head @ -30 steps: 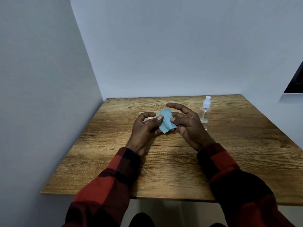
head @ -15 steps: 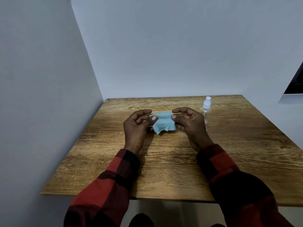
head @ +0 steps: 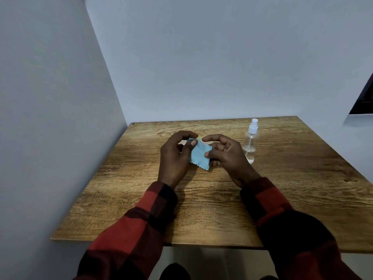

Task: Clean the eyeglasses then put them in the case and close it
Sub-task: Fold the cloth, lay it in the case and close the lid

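A light blue cleaning cloth (head: 199,156) with a zigzag edge hangs between both hands above the middle of the wooden table (head: 201,209). My left hand (head: 174,158) pinches its upper left part with thumb and fingers. My right hand (head: 226,155) pinches its right edge with thumb and a finger, the other fingers spread. A small pale patch behind my left fingers is mostly hidden; I cannot tell what it is. No eyeglasses or case are plainly visible.
A clear spray bottle (head: 250,144) with a white nozzle stands just right of my right hand. Pale walls close in on the table's left and far sides. A dark window edge (head: 363,98) shows at the right.
The cloth, stretched flat between both hands half a second ago, now hangs folded down with its corner pointing toward me. My hands have come closer together.
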`<action>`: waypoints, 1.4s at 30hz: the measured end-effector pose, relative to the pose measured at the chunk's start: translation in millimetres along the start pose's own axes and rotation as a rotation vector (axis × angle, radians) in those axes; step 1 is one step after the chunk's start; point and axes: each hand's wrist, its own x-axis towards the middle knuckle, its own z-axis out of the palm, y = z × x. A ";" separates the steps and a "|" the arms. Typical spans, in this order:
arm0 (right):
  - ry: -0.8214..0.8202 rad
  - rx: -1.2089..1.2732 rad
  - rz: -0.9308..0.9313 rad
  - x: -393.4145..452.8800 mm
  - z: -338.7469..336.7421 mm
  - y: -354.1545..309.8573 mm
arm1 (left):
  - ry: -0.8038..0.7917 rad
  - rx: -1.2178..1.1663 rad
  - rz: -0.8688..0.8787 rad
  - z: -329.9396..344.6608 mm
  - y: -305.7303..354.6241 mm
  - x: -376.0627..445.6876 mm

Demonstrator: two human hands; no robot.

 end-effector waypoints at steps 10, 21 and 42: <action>0.093 0.090 -0.033 2.3 -1.9 1.9 | -0.091 0.006 0.038 -4.5 9.6 4.0; -0.126 0.003 -0.042 -7.3 2.3 -4.3 | -0.101 -0.099 -0.090 -11.2 10.1 5.0; -0.039 0.152 0.000 -4.4 -1.4 -3.6 | 0.037 -0.515 -0.498 -7.3 7.5 -13.4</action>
